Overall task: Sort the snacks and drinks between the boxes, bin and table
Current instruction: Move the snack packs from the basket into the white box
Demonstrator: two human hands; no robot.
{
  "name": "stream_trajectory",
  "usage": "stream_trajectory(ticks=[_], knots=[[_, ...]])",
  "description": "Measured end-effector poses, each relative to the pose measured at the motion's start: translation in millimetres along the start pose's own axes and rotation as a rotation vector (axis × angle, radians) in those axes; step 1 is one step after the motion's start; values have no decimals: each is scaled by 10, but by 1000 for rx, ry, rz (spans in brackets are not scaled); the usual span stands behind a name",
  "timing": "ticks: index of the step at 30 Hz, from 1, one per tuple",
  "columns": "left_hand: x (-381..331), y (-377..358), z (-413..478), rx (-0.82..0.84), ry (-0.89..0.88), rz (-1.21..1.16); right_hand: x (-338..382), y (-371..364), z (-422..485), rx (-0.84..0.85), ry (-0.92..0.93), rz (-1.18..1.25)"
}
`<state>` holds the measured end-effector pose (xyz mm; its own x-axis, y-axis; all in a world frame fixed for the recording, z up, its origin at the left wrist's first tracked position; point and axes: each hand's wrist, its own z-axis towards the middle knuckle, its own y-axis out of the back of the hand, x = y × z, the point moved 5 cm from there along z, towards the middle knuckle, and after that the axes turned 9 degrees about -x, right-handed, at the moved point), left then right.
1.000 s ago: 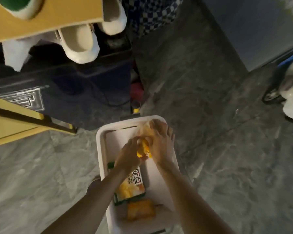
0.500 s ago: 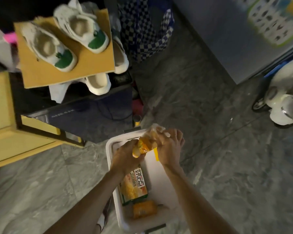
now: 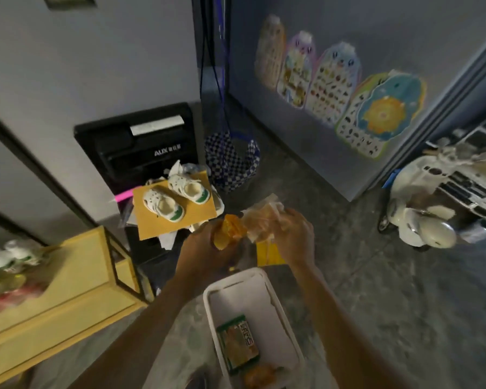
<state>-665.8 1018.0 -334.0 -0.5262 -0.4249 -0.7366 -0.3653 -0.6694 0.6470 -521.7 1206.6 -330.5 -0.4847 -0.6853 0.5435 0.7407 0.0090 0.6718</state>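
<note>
A grey marbled stone floor [image 3: 376, 276] spreads under the scene, with a yellow wooden table [image 3: 68, 290] along the left and a black boxy appliance [image 3: 141, 147] lettered AUX standing against the pale wall behind it. A white toy scooter [image 3: 421, 220] is parked at the right, near a wall hung with bright picture charts [image 3: 331, 82]. On the floor at the person's feet sits a white rectangular plastic box [image 3: 233, 277], and a blue-and-white checked bag [image 3: 230, 164] slumps in the corner. A tan cardboard sheet [image 3: 152, 220] beside the appliance carries a pair of small white shoes with green heels [image 3: 163, 204]. Inside the box lie a green flat snack packet [image 3: 237, 342] and, at the near end, an orange wrapped snack [image 3: 261, 374]. Above the box's far end, the two hands meet close together in mid-air: the left hand [image 3: 205, 248] curls around an orange snack [image 3: 230, 231], while the right hand [image 3: 295, 234] pinches its clear plastic wrapper [image 3: 260, 220], a yellow flap hanging below.
</note>
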Motion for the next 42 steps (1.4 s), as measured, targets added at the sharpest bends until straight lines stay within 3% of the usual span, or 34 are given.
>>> stream_trajectory(ticks=[6, 14, 21, 25, 32, 42], knots=[[-302, 870, 330, -41, -109, -44, 873, 672, 380, -130, 0, 68], [-471, 1645, 342, -89, -237, -90, 1628, 839, 479, -101, -34, 232], [-48, 2488, -80, -238, -62, -93, 2460, 480, 392, 104, 48, 364], [361, 3236, -596, -417, 60, -19, 3164, 23, 141, 250, 129, 463], [1170, 4632, -1815, -725, 293, 163, 4776, -678, -819, 458, 316, 661], [2300, 6234, -3093, -951, 474, 221, 6835, -1411, -2223, 577, 455, 774]])
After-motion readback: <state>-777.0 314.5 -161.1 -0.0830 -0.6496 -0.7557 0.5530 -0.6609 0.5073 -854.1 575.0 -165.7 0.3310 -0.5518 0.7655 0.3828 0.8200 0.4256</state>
